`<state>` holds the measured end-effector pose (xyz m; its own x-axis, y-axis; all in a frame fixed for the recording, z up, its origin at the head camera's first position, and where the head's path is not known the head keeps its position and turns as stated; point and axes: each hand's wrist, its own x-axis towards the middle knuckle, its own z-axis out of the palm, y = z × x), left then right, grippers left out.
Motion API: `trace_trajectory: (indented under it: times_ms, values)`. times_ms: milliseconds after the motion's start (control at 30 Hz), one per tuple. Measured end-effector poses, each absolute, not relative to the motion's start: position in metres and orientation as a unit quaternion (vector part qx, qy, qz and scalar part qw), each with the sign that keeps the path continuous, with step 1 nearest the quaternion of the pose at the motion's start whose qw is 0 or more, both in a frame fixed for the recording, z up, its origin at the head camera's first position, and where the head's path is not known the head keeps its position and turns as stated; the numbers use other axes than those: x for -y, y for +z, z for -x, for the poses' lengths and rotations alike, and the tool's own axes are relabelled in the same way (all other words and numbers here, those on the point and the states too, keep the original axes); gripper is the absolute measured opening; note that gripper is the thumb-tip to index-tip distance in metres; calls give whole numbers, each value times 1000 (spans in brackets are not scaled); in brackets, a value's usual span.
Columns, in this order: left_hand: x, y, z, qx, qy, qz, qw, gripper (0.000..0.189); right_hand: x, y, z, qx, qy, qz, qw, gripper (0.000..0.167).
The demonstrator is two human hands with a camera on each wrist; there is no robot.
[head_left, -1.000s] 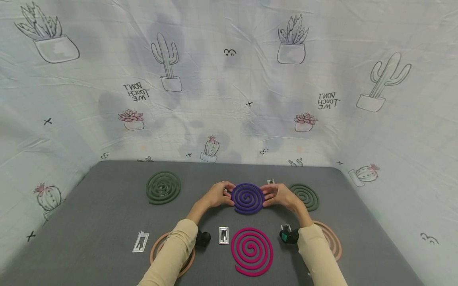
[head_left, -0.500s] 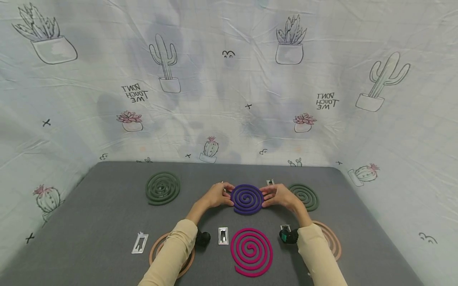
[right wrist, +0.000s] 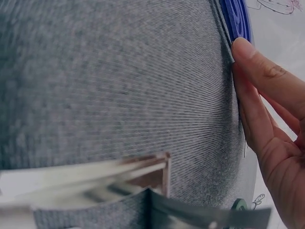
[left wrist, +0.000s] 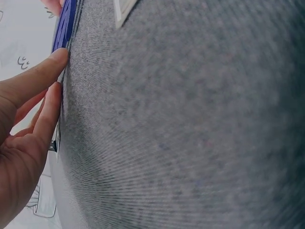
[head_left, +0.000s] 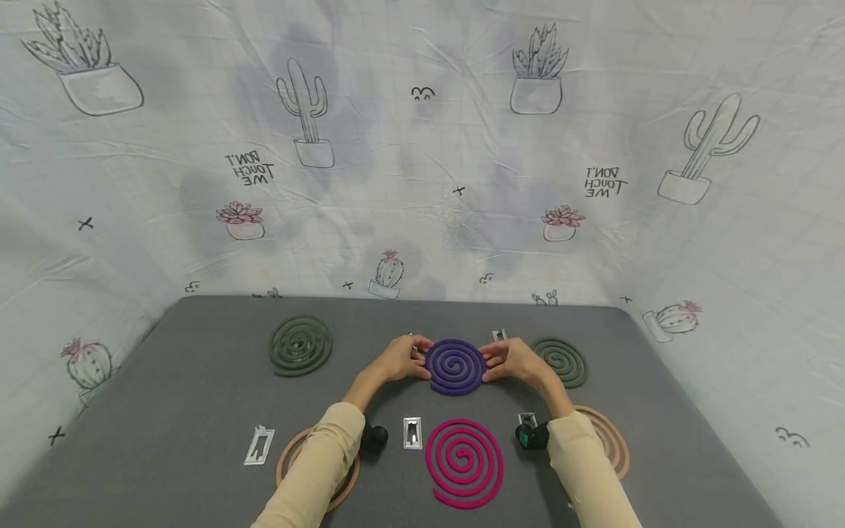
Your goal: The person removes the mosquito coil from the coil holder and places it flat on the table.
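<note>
A purple mosquito coil lies flat, on or very near the grey cloth, between my two hands. The left hand holds its left rim with thumb and fingertips; in the left wrist view the thumb tip meets the edge of the purple coil. On the opposite rim, the right hand holds it the same way, its thumb against the purple coil in the right wrist view. Nearer to me lies a pink mosquito coil, untouched.
Green coils lie at far left and behind the right hand. My sleeves partly cover two brown coils, left and right. Small metal coil stands, one near the centre and one at left, lie on the grey tabletop.
</note>
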<state>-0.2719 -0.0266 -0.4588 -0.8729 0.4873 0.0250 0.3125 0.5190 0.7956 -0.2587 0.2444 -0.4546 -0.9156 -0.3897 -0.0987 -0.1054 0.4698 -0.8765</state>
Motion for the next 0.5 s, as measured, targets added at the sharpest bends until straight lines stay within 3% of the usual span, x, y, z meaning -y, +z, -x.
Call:
trace_trajectory:
  times_ms: [500]
  values:
    - [22, -460, 274, -871, 425, -225, 102, 57, -247, -455, 261, -837, -507, 137, 153, 55]
